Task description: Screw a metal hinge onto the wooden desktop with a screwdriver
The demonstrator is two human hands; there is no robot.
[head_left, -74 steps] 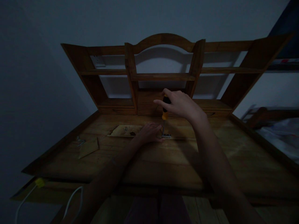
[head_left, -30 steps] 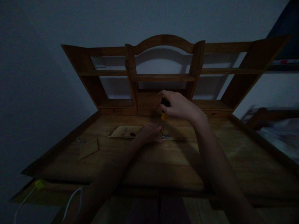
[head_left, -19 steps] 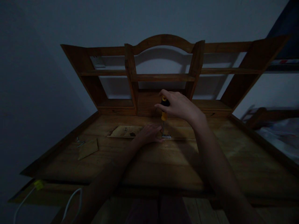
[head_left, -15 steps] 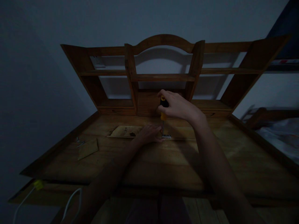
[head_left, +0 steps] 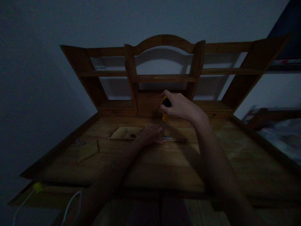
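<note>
My right hand (head_left: 181,107) is closed round the black and yellow handle of a screwdriver (head_left: 165,112), which stands upright with its tip on a small metal bracket (head_left: 167,137) on the wooden desk (head_left: 164,157). My left hand (head_left: 150,135) lies on the desk right beside the bracket, fingers curled towards it and touching its left end. Whether those fingers pinch anything is hidden in the dim light.
A wooden shelf unit (head_left: 164,73) with an arched top rises at the desk's back. A thin wooden panel (head_left: 125,132) and a cardboard piece (head_left: 88,150) with small metal parts (head_left: 80,144) lie to the left. White cables (head_left: 70,202) hang at the lower left. A bed (head_left: 279,138) is at right.
My right hand's fingers have shifted round the screwdriver handle, turning it in place. The left hand and the bracket have stayed where they were.
</note>
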